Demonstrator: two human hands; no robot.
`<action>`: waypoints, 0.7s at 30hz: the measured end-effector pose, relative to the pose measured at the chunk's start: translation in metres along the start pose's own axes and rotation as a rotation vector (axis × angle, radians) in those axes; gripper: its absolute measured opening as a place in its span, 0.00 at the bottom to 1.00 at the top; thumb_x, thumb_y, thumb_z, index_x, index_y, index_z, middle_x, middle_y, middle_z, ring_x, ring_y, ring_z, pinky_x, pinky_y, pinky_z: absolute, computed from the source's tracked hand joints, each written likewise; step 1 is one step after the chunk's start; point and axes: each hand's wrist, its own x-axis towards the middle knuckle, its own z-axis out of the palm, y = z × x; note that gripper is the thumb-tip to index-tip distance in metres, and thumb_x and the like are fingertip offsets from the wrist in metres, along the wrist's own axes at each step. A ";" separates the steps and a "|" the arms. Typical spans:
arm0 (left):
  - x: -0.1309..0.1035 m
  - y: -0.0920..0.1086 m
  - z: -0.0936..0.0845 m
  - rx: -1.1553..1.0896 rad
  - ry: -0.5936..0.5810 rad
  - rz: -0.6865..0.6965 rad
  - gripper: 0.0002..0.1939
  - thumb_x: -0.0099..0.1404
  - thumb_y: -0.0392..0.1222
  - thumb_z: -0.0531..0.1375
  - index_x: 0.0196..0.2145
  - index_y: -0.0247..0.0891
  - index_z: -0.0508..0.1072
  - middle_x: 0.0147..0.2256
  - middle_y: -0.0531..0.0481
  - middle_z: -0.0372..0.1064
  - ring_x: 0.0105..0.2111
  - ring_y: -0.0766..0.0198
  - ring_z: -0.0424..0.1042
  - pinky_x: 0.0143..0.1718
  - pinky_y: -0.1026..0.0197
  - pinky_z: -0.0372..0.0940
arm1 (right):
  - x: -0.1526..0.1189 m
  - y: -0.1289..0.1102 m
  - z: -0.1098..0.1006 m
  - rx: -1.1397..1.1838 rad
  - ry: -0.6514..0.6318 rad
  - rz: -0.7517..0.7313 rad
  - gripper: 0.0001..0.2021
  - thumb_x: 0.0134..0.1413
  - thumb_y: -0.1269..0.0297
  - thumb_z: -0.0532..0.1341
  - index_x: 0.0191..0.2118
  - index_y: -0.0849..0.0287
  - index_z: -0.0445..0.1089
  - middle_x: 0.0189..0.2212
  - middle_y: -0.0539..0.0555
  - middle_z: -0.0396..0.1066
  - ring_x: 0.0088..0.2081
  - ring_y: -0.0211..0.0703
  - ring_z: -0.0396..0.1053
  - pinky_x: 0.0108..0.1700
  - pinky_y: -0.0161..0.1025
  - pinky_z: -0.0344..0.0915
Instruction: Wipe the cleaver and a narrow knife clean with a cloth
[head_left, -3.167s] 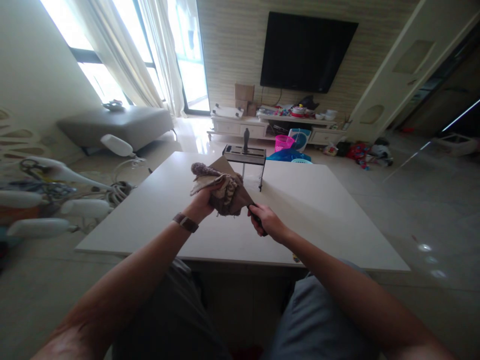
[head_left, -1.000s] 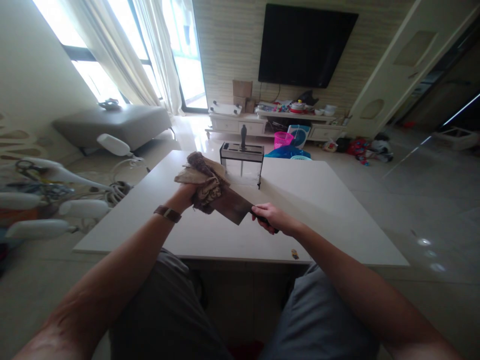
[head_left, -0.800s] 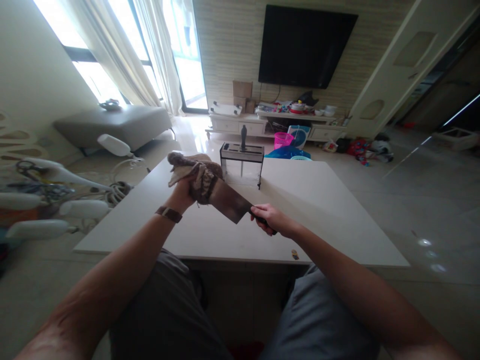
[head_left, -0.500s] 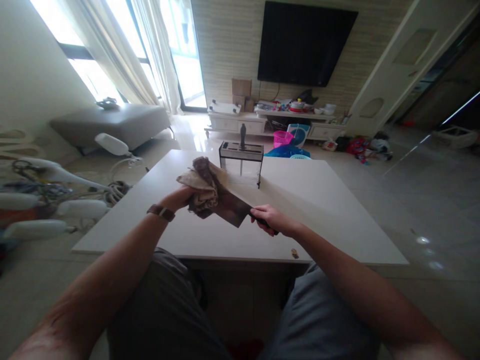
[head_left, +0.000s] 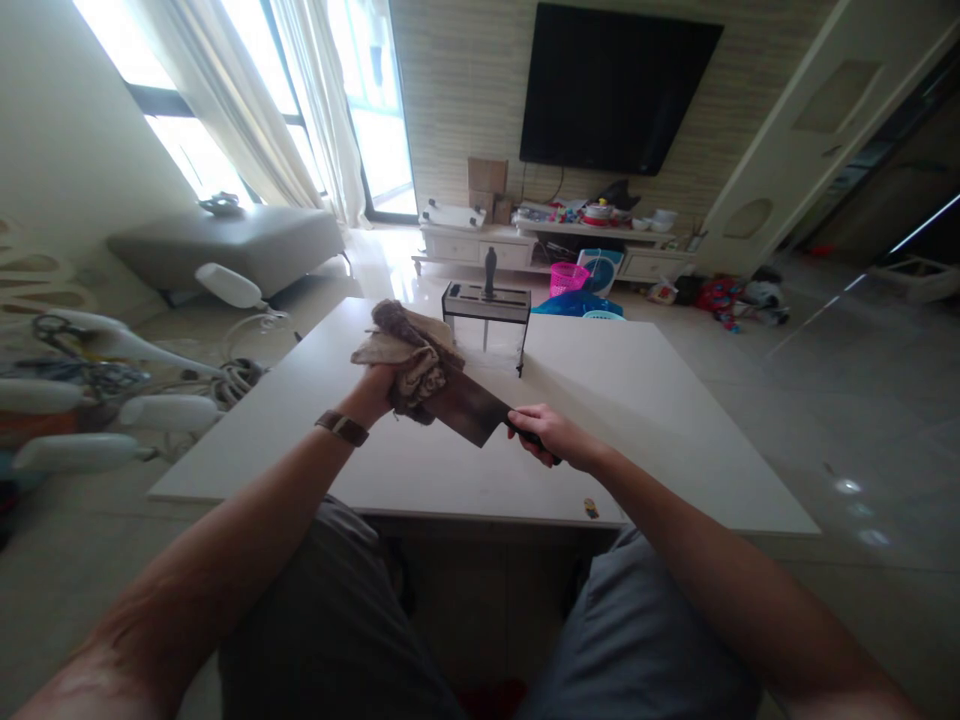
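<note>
Landmark for this report: the knife block [head_left: 486, 322], a clear case with a dark slotted top, standing at the far middle of the white tabletop [head_left: 660, 440]. One dark handle rises from a slot; the other slots look vacant.

Cleaver [head_left: 466, 406]: held in the air above the tabletop, nearer the person than the knife block and slightly to its left. The broad blade lies roughly flat, its tip toward the block's left side.

Cloth [head_left: 409, 358]: a bunched brown and beige rag, draped over the blade's far end, just in front of the knife block's left corner.

Left hand [head_left: 379, 385]: grip clenched on the cloth, pressing it onto the blade. The fingers are hidden under the folds, so how close they lie to the cutting edge cannot be told.

Right hand [head_left: 550, 436]: grip closed around the cleaver's dark handle, nearer than the block and to its right.

Risks, as judged:
- If the cloth is drawn toward the edge, the blade could cut through fabric into the left fingers.
- A snagged fold could jerk the blade, twisting the handle in the right grip.
- A dropped cleaver would fall onto the tabletop or the lap just beyond its near edge.
- A long stroke away from the body could knock the knife block.
</note>
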 end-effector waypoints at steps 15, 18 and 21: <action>0.000 0.001 -0.024 0.414 -0.147 -0.091 0.22 0.46 0.23 0.72 0.41 0.32 0.79 0.40 0.41 0.80 0.46 0.45 0.79 0.50 0.51 0.73 | 0.001 0.003 0.004 -0.033 -0.041 0.040 0.18 0.65 0.48 0.57 0.34 0.59 0.67 0.14 0.42 0.58 0.11 0.30 0.53 0.11 0.29 0.51; -0.001 0.003 -0.015 0.328 -0.083 -0.030 0.24 0.48 0.26 0.72 0.44 0.35 0.78 0.41 0.42 0.80 0.46 0.49 0.79 0.51 0.51 0.73 | 0.001 0.001 0.003 -0.016 -0.025 0.018 0.18 0.64 0.47 0.57 0.35 0.59 0.67 0.15 0.42 0.59 0.11 0.30 0.53 0.12 0.30 0.51; -0.004 0.009 -0.004 0.161 -0.069 0.023 0.19 0.53 0.30 0.71 0.44 0.35 0.77 0.45 0.41 0.79 0.46 0.51 0.79 0.53 0.51 0.72 | 0.001 -0.001 0.002 0.009 -0.003 -0.013 0.18 0.64 0.46 0.58 0.35 0.59 0.67 0.16 0.42 0.59 0.11 0.30 0.53 0.12 0.29 0.50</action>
